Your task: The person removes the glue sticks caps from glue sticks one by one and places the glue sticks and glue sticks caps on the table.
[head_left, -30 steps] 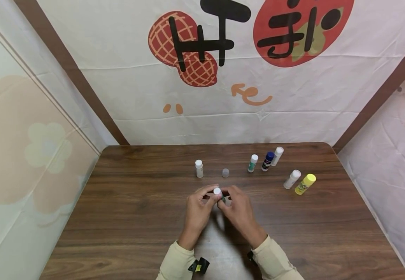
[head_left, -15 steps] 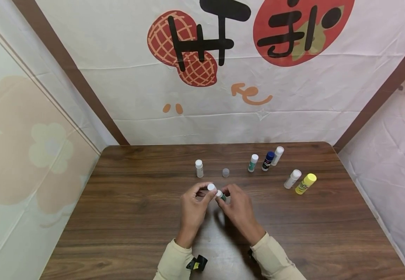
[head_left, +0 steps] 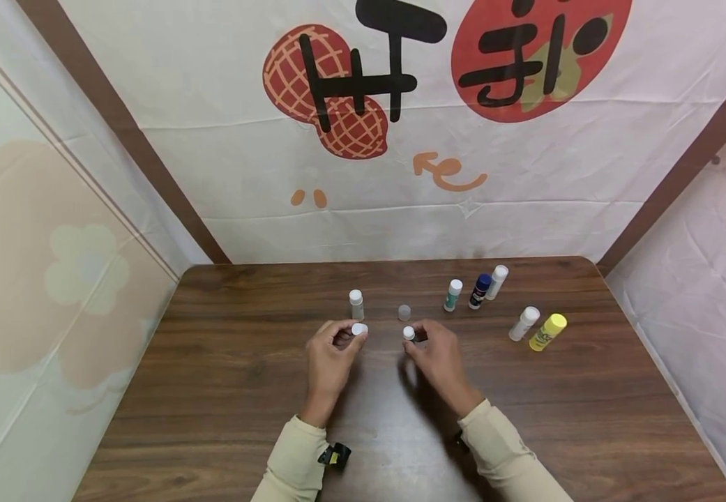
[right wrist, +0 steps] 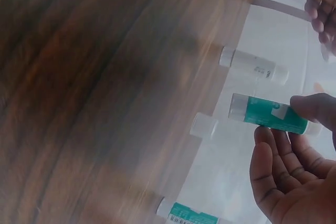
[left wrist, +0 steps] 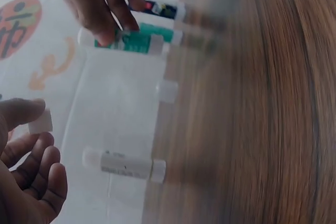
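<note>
Between its thumb and fingers my left hand [head_left: 326, 361] pinches a small white cap [left wrist: 41, 123], held above the table left of centre. My right hand [head_left: 443, 362] grips a glue stick [right wrist: 270, 114] with a green label, its white upper end partly behind the thumb in the right wrist view. Cap and glue stick are apart. Just beyond the left hand stands a white-capped glue stick [head_left: 356, 305] with a pale label. A small translucent cap [head_left: 404, 312] lies on the table beyond the right hand.
Farther right stand a green-labelled glue stick [head_left: 452, 295], a dark blue one [head_left: 479, 291] and a white one [head_left: 497, 282]. Nearer are another white stick [head_left: 524, 323] and a yellow one [head_left: 547, 332]. A printed cloth wall [head_left: 243, 174] rises behind the wooden table [head_left: 224, 390].
The white cap has come off the green-labelled glue stick. My left hand has moved left with the cap, while the right hand has shifted slightly right with the stick, now more upright.
</note>
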